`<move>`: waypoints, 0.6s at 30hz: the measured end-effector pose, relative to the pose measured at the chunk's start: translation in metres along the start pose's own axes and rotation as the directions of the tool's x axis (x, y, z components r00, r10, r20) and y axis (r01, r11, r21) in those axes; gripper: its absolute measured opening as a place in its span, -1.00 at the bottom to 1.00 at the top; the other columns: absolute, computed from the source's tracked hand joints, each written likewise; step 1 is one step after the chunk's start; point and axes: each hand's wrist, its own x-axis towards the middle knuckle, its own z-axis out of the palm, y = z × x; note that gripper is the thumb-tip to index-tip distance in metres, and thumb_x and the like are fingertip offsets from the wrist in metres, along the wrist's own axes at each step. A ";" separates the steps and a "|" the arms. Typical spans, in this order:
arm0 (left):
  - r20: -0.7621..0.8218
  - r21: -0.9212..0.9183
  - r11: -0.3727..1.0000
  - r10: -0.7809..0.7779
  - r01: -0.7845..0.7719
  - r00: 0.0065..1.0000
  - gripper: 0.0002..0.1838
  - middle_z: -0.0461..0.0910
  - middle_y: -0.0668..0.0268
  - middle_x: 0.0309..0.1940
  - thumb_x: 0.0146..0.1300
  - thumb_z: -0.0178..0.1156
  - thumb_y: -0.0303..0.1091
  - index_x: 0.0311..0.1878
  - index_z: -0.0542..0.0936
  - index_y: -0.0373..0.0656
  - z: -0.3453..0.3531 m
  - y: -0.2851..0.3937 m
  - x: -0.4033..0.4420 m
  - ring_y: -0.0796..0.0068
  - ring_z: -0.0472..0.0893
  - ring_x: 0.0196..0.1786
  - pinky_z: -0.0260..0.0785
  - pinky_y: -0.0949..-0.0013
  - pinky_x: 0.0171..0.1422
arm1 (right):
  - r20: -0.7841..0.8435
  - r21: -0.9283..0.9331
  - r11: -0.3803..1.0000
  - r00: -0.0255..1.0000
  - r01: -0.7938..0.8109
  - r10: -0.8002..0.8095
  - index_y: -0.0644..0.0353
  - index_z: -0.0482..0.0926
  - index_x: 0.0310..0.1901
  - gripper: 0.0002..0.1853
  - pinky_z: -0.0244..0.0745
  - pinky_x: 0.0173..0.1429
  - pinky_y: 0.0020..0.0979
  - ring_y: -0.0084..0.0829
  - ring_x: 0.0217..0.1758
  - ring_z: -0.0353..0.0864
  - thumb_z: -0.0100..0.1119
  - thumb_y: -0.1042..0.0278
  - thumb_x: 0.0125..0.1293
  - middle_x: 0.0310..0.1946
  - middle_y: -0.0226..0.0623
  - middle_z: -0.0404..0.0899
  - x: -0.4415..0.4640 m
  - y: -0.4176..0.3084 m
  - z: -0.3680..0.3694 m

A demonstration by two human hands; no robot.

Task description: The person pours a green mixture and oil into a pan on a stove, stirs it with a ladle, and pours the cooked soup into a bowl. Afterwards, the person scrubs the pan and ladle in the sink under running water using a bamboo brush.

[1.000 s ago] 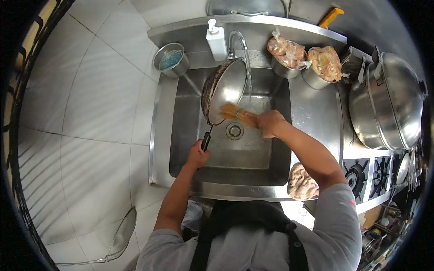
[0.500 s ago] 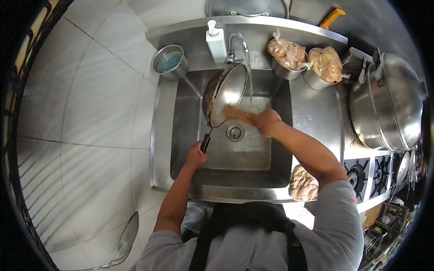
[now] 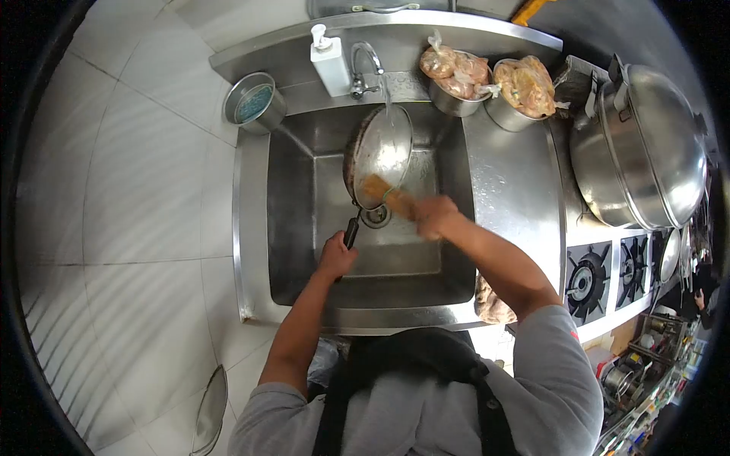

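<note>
A metal wok point(image 3: 389, 144) with a blackened outside is tilted in the steel sink point(image 3: 395, 258). My left hand point(image 3: 336, 255) is closed around its black handle point(image 3: 351, 232). My right hand point(image 3: 437, 218), somewhat blurred, grips a brown bamboo-like wok brush point(image 3: 394, 199). The brush's far end meets the lower inside of the wok. Water from the curved faucet point(image 3: 366, 55) falls onto the upper part of the wok. Part of the drain point(image 3: 376, 219) shows below the wok's rim.
Behind the sink stand a white pump bottle point(image 3: 331, 67) and a steel pot point(image 3: 260, 106) with bluish contents. Two containers hold bagged food point(image 3: 460, 72). A large lidded pot point(image 3: 642, 152) and gas burners point(image 3: 587, 281) are at right. A brown cloth-like lump point(image 3: 493, 304) lies by my right arm.
The wok has come under the water stream, which fell past its right rim before, and its inside faces me more. The brush has shifted within the wok. The whole view has shifted slightly.
</note>
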 end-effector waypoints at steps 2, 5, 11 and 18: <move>0.009 -0.001 1.000 -0.009 0.009 1.000 -0.76 0.38 0.19 -0.58 -0.02 0.23 -0.38 -0.30 0.43 -0.24 0.001 0.005 0.002 0.30 0.44 -0.48 0.29 0.28 -0.33 | 0.031 0.020 0.998 0.997 0.065 -0.066 0.11 0.63 -0.07 -0.67 0.58 -0.05 -0.23 -0.21 -0.10 0.70 0.23 0.31 0.08 -0.20 -0.18 0.69 -0.008 -0.008 0.011; 0.019 0.018 1.000 0.016 -0.016 1.000 -0.76 0.38 0.18 -0.56 -0.01 0.23 -0.38 -0.35 0.39 -0.25 0.000 0.008 -0.005 0.29 0.42 -0.47 0.29 0.25 -0.32 | 0.112 0.086 0.994 0.991 0.067 -0.076 0.18 0.63 -0.04 -0.67 0.57 0.04 -0.20 -0.21 -0.01 0.67 0.25 0.34 0.12 -0.10 -0.17 0.67 -0.012 0.002 0.004; 0.117 -0.009 0.997 -0.071 0.073 0.991 -0.76 0.35 0.23 -0.57 0.00 0.22 -0.40 -0.38 0.36 -0.25 0.004 0.001 -0.005 0.35 0.38 -0.48 0.28 0.26 -0.32 | -0.144 0.211 0.977 0.990 0.029 0.002 0.07 0.54 0.08 -0.59 0.59 -0.10 -0.21 -0.19 -0.11 0.70 0.17 0.33 0.14 -0.17 -0.21 0.68 0.012 0.004 0.045; 0.109 -0.027 0.995 -0.097 0.101 0.989 -0.79 0.38 0.28 -0.59 -0.02 0.21 -0.42 -0.40 0.36 -0.22 0.002 0.011 -0.012 0.43 0.40 -0.53 0.28 0.30 -0.40 | -0.034 0.275 0.946 0.981 -0.174 0.191 0.10 0.33 0.28 -0.43 0.56 0.03 -0.26 -0.20 0.01 0.66 0.14 0.37 0.18 -0.09 -0.15 0.65 0.052 0.013 0.053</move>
